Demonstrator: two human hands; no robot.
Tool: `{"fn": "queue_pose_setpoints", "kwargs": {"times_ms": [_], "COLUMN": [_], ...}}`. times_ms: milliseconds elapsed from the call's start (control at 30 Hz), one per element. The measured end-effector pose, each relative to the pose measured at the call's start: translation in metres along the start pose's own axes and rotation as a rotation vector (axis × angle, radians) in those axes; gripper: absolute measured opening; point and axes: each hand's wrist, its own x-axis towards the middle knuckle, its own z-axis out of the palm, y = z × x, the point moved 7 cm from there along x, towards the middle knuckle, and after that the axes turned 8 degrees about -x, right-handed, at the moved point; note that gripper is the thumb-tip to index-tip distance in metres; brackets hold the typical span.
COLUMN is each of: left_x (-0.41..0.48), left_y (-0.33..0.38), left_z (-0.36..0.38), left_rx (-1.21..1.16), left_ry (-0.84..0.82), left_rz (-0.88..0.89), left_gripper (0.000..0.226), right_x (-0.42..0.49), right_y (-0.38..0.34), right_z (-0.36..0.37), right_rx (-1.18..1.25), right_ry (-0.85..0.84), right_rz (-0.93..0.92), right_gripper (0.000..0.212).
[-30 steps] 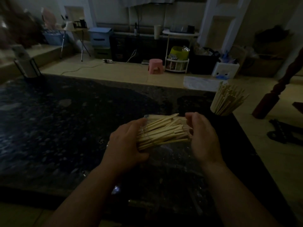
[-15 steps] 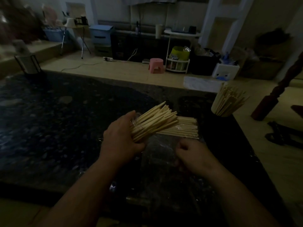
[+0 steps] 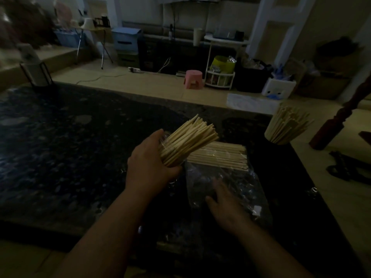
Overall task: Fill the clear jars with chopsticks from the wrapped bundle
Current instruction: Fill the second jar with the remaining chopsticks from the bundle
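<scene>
Within the left hand (image 3: 148, 169), just left of the bundle (image 3: 218, 155), a jar (image 3: 170, 153) of chopsticks (image 3: 196, 133) is gripped and held tilted, likely so the sticks settle inward. The right hand (image 3: 222, 199) is laid open on the wrap (image 3: 241, 183), before the bundle, seemingly to pin it. Right of the bundle, well apart, a filled jar (image 3: 285, 127) is stood on the bench (image 3: 80, 157).

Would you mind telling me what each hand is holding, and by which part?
The left hand grips the clear jar of chopsticks around its side wall, tilted. The right hand holds nothing; it rests open on the plastic wrap.
</scene>
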Motion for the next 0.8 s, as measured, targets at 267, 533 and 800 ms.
{"fn": "queue_pose_setpoints", "kwargs": {"times_ms": [267, 533, 800], "left_x": [0.006, 0.009, 0.01], "left_y": [-0.003, -0.007, -0.011], "left_z": [0.007, 0.009, 0.011], "left_rx": [-0.037, -0.045, -0.055], "left_ry": [-0.009, -0.008, -0.013], "left_rz": [-0.015, -0.032, -0.039], "left_gripper": [0.103, 0.102, 0.102], "right_x": [0.069, 0.106, 0.111], "right_y": [0.007, -0.005, -0.008], "right_z": [-0.028, -0.037, -0.038], "right_rx": [-0.165, -0.399, -0.439], "right_ry": [0.141, 0.076, 0.048], "right_rz": [0.113, 0.013, 0.053], "right_gripper": [0.059, 0.046, 0.047]}}
